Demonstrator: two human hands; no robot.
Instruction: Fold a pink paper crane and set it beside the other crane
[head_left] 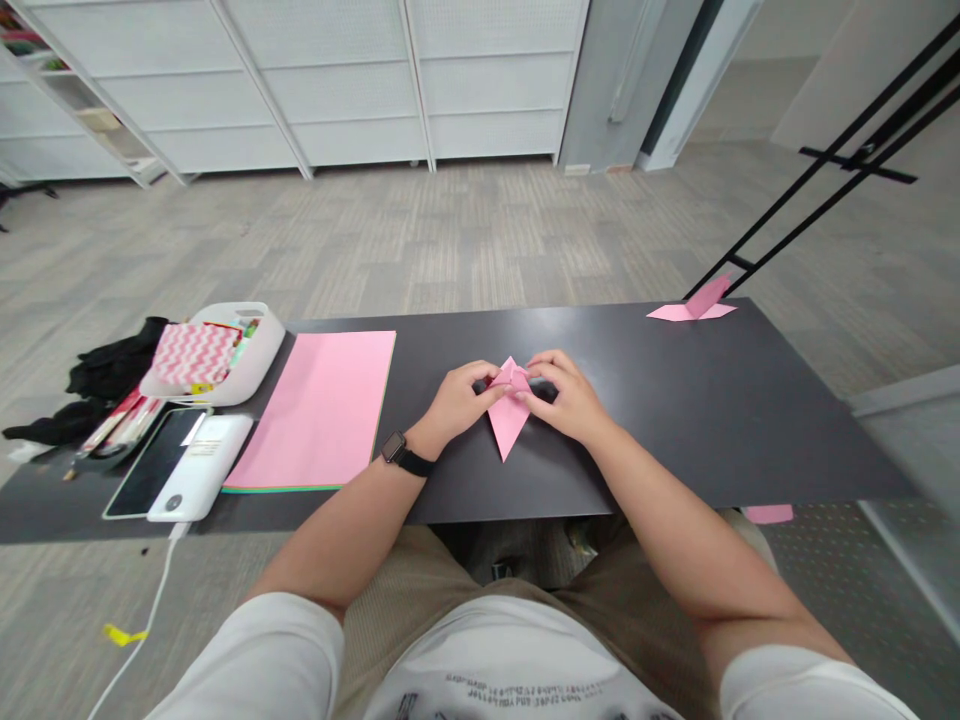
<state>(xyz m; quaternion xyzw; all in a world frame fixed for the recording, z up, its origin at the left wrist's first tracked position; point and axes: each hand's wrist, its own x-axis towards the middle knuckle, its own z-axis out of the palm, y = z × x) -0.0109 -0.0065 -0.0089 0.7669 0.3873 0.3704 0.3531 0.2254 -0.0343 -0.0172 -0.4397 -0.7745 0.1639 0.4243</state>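
A pink sheet of paper folded into a kite shape (508, 425) lies over the dark table, its long point toward my body. My left hand (463, 402) pinches its left edge with thumb and fingers near the upper folds. On the other side my right hand (568, 400) grips the right edge, thumb on the paper's face. Small creased flaps show between both thumbs near the top tip. Fingertips behind the paper are partly hidden.
A stack of pink paper (322, 410) lies left on the table (675, 420). Beyond it are a white basket (259, 365), a phone (154, 460) and a cabled white power bank (201, 468). A folded pink paper bird (694, 307) sits at the far right corner, near a black metal frame (814, 185).
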